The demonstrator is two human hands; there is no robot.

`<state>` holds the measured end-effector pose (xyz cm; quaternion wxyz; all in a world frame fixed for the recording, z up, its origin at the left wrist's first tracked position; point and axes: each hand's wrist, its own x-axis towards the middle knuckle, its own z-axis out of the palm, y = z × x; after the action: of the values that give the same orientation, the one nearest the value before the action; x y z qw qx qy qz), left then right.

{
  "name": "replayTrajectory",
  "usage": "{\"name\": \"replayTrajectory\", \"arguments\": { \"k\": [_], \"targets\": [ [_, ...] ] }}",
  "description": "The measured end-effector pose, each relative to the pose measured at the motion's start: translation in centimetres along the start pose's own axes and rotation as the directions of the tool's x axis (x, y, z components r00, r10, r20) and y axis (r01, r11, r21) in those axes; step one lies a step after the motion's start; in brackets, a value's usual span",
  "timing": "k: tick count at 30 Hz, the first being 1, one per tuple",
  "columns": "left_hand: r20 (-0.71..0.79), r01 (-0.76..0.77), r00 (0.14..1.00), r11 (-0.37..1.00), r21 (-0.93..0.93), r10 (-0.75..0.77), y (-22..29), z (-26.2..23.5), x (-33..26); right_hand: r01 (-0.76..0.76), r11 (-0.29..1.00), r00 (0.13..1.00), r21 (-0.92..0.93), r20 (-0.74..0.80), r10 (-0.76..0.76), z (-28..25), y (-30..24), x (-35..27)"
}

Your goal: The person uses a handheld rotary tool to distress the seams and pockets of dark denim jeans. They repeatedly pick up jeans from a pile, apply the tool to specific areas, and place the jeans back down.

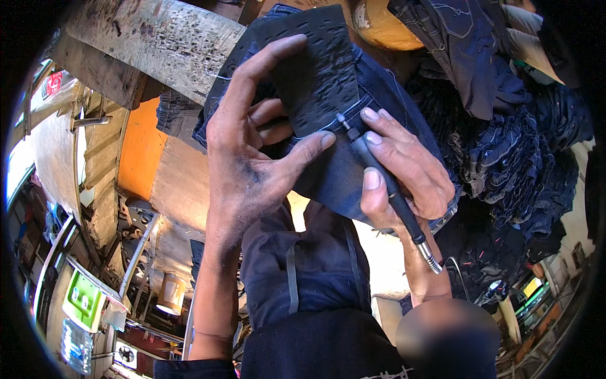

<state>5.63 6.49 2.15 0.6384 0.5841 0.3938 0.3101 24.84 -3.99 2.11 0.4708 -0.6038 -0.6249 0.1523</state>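
- our left hand (252, 151) lies flat, fingers spread wide, thumb stretched toward the right.
- our right hand (404, 170) curls in a pen-like grip, index finger extended.

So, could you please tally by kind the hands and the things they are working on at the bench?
Hands: 2, left hand and right hand
Pen-shaped rotary tool: 1, gripped in the right hand
Black perforated pad: 1, under the left hand's fingers
Dark denim garment under the pad: 1
Total: 5
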Motion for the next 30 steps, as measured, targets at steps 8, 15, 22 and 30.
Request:
{"name": "replayTrajectory", "arguments": {
  "k": [8,15,22,30],
  "targets": [
    [-0.003,-0.006,1.0,0.999,0.033,0.006,0.3,0.0,0.1,-0.022,1.0,1.0,0.01,0.001,0.022,0.0,-0.1,0.0],
    [-0.023,0.018,1.0,1.0,-0.002,-0.018,0.3,0.2,0.1,-0.036,0.999,0.999,0.03,-0.009,0.036,-0.2,0.2,-0.2],
    [-0.028,0.042,0.999,0.999,-0.002,-0.042,1.9,1.1,0.6,-0.193,0.95,0.958,0.244,-0.164,0.236,-1.8,0.8,0.0],
    [-0.117,-0.043,0.992,0.999,-0.003,0.043,1.1,3.0,0.5,-0.091,0.99,0.995,0.11,0.045,0.087,-2.5,1.1,-0.2]
  ]
}}
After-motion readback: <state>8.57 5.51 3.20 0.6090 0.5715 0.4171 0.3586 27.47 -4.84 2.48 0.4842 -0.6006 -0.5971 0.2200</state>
